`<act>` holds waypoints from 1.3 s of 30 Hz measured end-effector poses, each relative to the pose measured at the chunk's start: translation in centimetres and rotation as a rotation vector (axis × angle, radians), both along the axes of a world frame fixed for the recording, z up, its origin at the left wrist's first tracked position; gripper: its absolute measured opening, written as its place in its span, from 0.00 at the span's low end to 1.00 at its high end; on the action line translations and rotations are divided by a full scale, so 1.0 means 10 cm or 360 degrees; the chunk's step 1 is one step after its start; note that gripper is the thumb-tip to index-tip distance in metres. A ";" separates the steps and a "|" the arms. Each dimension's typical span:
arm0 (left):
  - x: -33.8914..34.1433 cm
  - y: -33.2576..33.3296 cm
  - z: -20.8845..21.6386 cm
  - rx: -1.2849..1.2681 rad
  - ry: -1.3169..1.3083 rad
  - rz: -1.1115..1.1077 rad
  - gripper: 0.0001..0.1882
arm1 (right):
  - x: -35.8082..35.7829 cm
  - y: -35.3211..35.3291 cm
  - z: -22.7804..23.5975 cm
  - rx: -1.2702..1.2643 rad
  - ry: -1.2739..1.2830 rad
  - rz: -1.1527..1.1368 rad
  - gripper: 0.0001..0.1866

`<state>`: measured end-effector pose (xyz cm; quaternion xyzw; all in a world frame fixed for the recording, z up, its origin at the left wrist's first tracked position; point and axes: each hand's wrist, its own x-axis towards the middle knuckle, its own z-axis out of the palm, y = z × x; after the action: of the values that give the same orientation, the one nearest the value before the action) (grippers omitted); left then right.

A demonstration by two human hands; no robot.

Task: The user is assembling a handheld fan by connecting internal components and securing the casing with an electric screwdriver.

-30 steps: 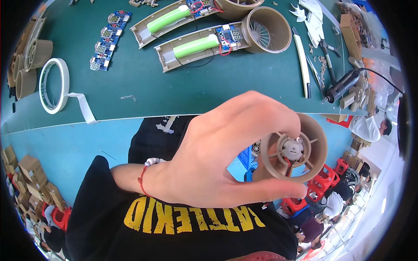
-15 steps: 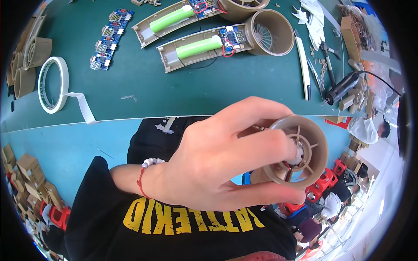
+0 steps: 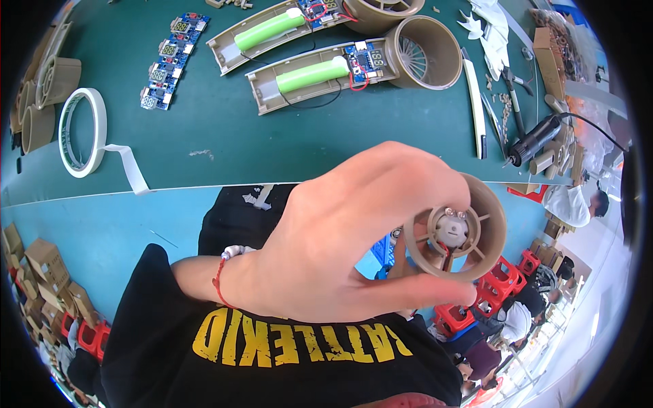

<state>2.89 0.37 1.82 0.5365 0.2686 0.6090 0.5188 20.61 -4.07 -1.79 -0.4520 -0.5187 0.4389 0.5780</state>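
My left hand (image 3: 347,238), a red string bracelet at its wrist, reaches across from the left. Its fingers curl over the top of a brown round fan housing (image 3: 491,224) and its thumb lies along the lower rim. In the housing's spoked centre sits a small motor (image 3: 451,231) with a pale end cap, two shiny solder points and a red wire. A strip of skin below the housing seems to be my right hand (image 3: 401,257), mostly hidden behind the left hand and the housing, so its fingers cannot be made out.
On the green table (image 3: 272,146) lie two open fan shells with green battery cells (image 3: 313,75), several blue circuit boards (image 3: 163,71) and a tape roll (image 3: 83,132). To the right are a white-handled knife (image 3: 474,109), pliers (image 3: 514,95) and a black electric screwdriver (image 3: 536,138).
My left fingers have drawn back from the motor at the housing's centre to its upper rim, uncovering the motor. The housing has shifted slightly up and left and tilted.
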 end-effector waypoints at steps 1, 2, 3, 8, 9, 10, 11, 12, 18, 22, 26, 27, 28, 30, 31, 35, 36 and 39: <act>-0.02 0.00 0.01 0.0001 0.0001 0.0001 0.36 | -0.02 -0.01 0.00 0.0001 0.0001 0.0001 0.31; -0.06 0.00 0.01 0.0043 0.0100 -0.0034 0.35 | -0.04 -0.01 -0.02 0.0002 -0.0004 -0.0028 0.30; -0.08 0.00 0.01 0.0086 0.0198 -0.0069 0.35 | -0.05 -0.02 -0.02 0.0004 -0.0009 -0.0057 0.29; -0.01 0.01 -0.04 0.0117 0.0134 -0.0136 0.31 | -0.07 0.07 0.10 0.0131 -0.0032 0.0028 0.30; -0.01 0.00 -0.03 0.0100 0.0115 -0.0141 0.30 | -0.07 0.08 0.11 0.0166 -0.0040 0.0053 0.30; -0.01 -0.01 -0.03 0.0106 0.0116 -0.0146 0.30 | -0.06 0.07 0.12 0.0171 -0.0040 0.0047 0.30; -0.02 -0.02 -0.02 0.0122 0.0140 -0.0129 0.31 | -0.05 0.06 0.13 0.0168 -0.0059 0.0086 0.30; -0.02 -0.04 -0.01 0.0138 0.0164 -0.0112 0.31 | -0.03 0.05 0.13 0.0165 -0.0078 0.0124 0.29; -0.08 -0.06 0.05 0.0191 0.0472 -0.0030 0.31 | 0.05 0.10 0.07 0.0301 -0.0603 0.0133 0.28; -0.03 -0.05 -0.02 0.0209 0.0484 0.0043 0.29 | -0.02 0.16 -0.01 0.0339 -0.0440 0.0053 0.28; 0.06 -0.02 -0.05 0.0217 0.0474 0.0168 0.29 | -0.10 0.13 -0.26 0.0261 0.0004 -0.0036 0.28; 0.07 0.00 -0.05 0.0250 0.0450 0.0192 0.29 | -0.13 0.11 -0.36 0.0239 0.0542 -0.0179 0.28; 0.08 0.01 -0.05 0.0257 0.0446 0.0186 0.29 | -0.11 0.10 -0.38 0.0246 0.0539 -0.0185 0.28; 0.08 0.02 -0.05 0.0256 0.0465 0.0187 0.29 | -0.09 0.10 -0.39 0.0142 0.0579 -0.0123 0.29; 0.07 0.02 -0.05 0.0261 0.0469 0.0189 0.29 | -0.06 0.11 -0.31 0.0146 0.0583 -0.0121 0.29; 0.06 0.02 -0.02 0.0213 0.0544 0.0174 0.28 | -0.04 0.03 -0.09 -0.0153 0.0254 0.0003 0.30; 0.06 0.02 -0.01 0.0166 0.0555 0.0154 0.27 | -0.05 -0.01 -0.12 -0.0293 0.0469 -0.0096 0.31; 0.08 0.04 -0.08 0.0276 0.0524 0.0154 0.27 | -0.02 -0.05 -0.17 -0.0269 0.0528 -0.0083 0.32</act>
<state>3.72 0.77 0.99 0.6581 0.3218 0.5581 0.3897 20.43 -4.58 -3.52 -0.4338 -0.3656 0.5342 0.6267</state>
